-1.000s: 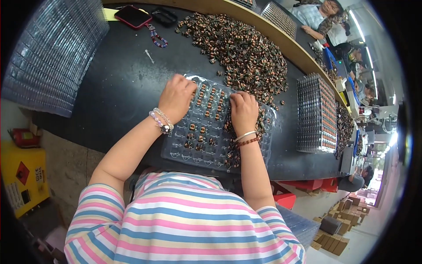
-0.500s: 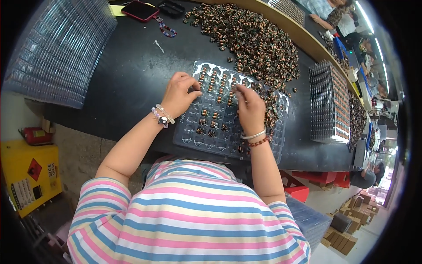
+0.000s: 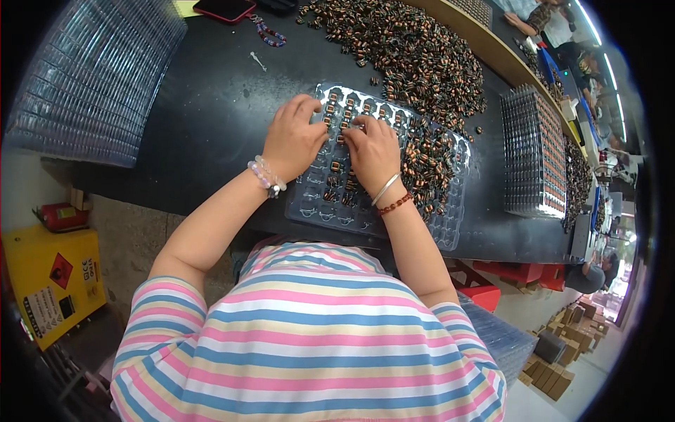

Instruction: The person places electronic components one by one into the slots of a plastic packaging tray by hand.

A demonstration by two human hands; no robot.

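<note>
A clear plastic tray [image 3: 307, 213] with rows of pockets lies on the dark table before me. Small copper-wound coils [image 3: 337, 167] sit in several pockets, and a loose heap of them covers the tray's right part. Over its upper left edge is my left hand [image 3: 292, 141], fingers curled, with a gap between thumb and forefinger beside the leftmost column of coils. My right hand [image 3: 376, 153] reaches over the middle columns, thumb and fingertips drawn together low at the pockets. Whatever lies between those fingertips is too small and covered to make out.
A large pile of coils [image 3: 422, 67] spreads behind the tray, against a wooden ledge [image 3: 485, 46]. Stacked empty trays [image 3: 91, 84] stand at left, filled ones [image 3: 532, 155] at right. A phone [image 3: 225, 8] with a beaded strap lies at the back. Other people work beyond the ledge.
My right hand has moved left across the tray, closer to my left hand. The left hand has shifted slightly up and right, and its thumb and forefinger are farther apart.
</note>
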